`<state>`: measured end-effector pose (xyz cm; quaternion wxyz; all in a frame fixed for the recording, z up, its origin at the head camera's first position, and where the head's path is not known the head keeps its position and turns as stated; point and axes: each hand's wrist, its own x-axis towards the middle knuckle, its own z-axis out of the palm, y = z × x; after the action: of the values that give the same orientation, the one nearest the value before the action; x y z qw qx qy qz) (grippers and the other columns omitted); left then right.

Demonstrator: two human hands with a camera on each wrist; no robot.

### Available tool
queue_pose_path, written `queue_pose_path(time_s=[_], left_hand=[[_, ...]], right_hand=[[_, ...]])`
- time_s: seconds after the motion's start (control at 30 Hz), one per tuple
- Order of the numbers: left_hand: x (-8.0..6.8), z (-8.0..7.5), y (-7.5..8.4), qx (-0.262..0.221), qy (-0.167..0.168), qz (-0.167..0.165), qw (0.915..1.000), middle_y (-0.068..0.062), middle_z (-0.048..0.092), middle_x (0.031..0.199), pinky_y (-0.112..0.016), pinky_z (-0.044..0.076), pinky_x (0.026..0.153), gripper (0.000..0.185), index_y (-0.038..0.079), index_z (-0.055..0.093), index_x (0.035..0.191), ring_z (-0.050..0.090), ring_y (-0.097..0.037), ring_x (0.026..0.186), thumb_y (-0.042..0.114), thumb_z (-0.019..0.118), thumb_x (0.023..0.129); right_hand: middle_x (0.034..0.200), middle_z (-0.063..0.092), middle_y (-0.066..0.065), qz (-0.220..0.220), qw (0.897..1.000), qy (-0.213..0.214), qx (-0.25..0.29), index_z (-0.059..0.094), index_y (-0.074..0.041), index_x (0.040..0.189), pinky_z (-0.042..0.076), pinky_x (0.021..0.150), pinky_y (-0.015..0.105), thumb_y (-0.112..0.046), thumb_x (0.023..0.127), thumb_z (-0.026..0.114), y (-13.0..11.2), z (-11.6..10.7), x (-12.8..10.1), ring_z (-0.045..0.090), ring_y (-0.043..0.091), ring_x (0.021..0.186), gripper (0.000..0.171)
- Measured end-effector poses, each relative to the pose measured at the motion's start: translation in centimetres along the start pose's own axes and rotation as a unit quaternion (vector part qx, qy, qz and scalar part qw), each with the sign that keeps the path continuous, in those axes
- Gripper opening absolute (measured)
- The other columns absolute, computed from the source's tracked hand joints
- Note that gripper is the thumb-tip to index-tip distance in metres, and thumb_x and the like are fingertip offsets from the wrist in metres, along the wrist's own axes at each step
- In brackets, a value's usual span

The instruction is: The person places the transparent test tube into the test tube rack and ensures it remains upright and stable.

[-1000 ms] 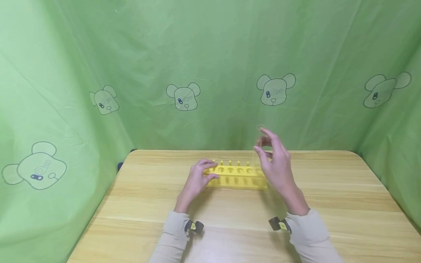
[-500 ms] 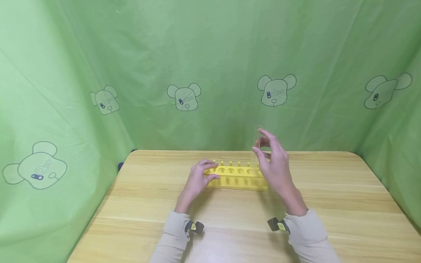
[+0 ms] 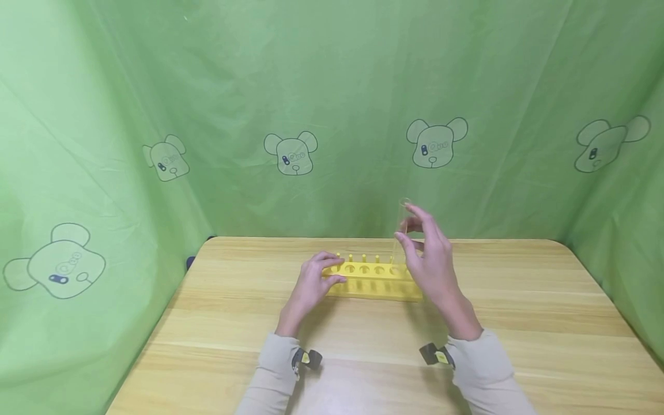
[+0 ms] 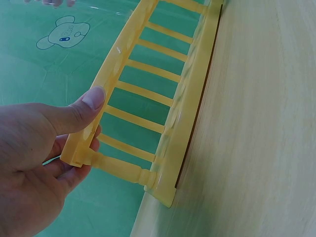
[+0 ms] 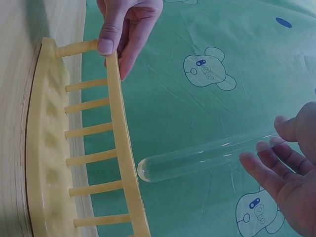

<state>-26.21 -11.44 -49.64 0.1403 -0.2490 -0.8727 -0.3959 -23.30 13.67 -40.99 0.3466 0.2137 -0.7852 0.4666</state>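
A yellow test tube rack point(image 3: 370, 293) stands upright on the table, its top plate pierced by a row of holes and a row of pegs along its back. My left hand point(image 3: 311, 282) grips the rack's left end; in the left wrist view, the thumb point(image 4: 94, 98) lies on the top plate and the fingers curl beneath. Between thumb and fingers, my right hand point(image 3: 434, 265) pinches a clear test tube point(image 5: 197, 159) near its upper end. The tube's rounded bottom hangs just above the top plate, toward the rack's right end, apart from it in the right wrist view.
The wooden table point(image 3: 233, 323) extends to both sides and in front of the rack. Behind its far edge hangs a green curtain point(image 3: 353, 86) with bear-head prints, which also closes off the left and right sides. A dark camera band point(image 3: 306, 358) sits on each wrist.
My right hand has shifted slightly left along the rack, carrying the test tube with it. My left hand has stayed in place on the rack.
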Motion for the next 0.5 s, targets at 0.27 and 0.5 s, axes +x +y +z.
queue_pose_path(time_s=[0.27,0.5], left_hand=[[0.0,-0.08,0.14,-0.002,0.0,-0.002,1.0,-0.014,0.07,0.122,-0.039,0.051,0.108,0.043,-0.001,0.073,0.119,0.065,-0.03,0.117,0.008,0.087,0.079],[-0.04,-0.13,0.19,0.004,0.004,0.005,1.0,-0.013,0.07,0.121,-0.038,0.051,0.107,0.043,0.0,0.074,0.118,0.066,-0.03,0.116,0.01,0.087,0.079]], right_hand=[[0.108,0.065,0.019,0.0,1.0,-0.003,-0.003,0.047,-0.006,0.149,0.056,0.084,0.013,0.01,0.092,0.069,0.15,0.17,0.08,0.065,0.031,0.104,0.063],[0.108,0.065,0.017,-0.001,1.0,-0.004,0.003,0.047,-0.008,0.149,0.057,0.084,0.013,0.009,0.092,0.069,-0.14,0.38,0.23,0.065,0.03,0.104,0.064]])
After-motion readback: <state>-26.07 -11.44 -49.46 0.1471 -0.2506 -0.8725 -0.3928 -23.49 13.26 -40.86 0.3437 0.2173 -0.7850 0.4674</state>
